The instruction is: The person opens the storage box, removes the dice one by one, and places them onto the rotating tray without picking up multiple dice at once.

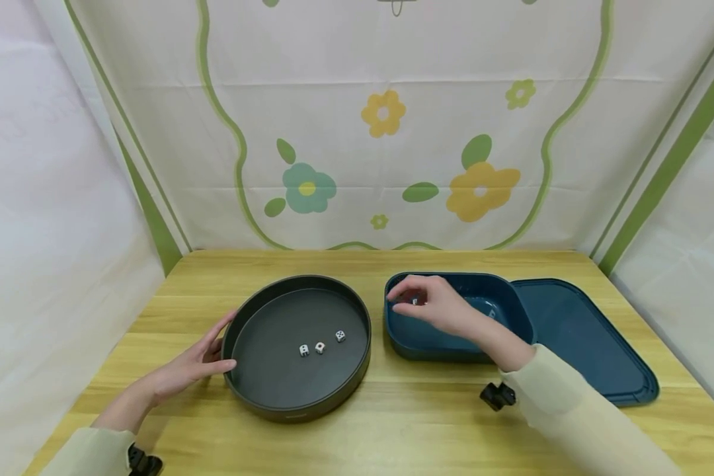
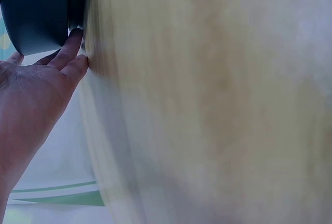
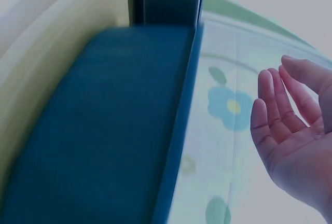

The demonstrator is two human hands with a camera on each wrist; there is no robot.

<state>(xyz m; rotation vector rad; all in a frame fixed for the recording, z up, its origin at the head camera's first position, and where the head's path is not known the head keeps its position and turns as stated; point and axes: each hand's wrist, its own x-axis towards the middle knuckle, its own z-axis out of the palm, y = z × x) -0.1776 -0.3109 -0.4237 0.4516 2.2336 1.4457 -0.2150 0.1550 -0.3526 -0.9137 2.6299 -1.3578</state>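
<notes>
A round dark pan [image 1: 297, 403] with a low wall sits on the table's left side, with white dice [image 1: 320, 348] on its floor. My left hand [image 1: 187, 370] rests against the pan's left side, thumb at the rim and fingers spread along the outer wall. In the left wrist view its fingertips touch low on that wall. Over the blue rectangular container [image 1: 452, 352] hovers my right hand [image 1: 434, 304], thumb and fingers loosely curved and apart. Through that gap a small die [image 1: 414, 301] shows. The right wrist view shows nothing between the fingers.
A flat dark blue lid [image 1: 589, 344] lies right of the container, partly under its edge. Another small pale piece [image 1: 492, 314] shows inside the container. White patterned cloth [image 1: 381, 165] hangs behind the wooden table [image 1: 393, 430] and at both sides.
</notes>
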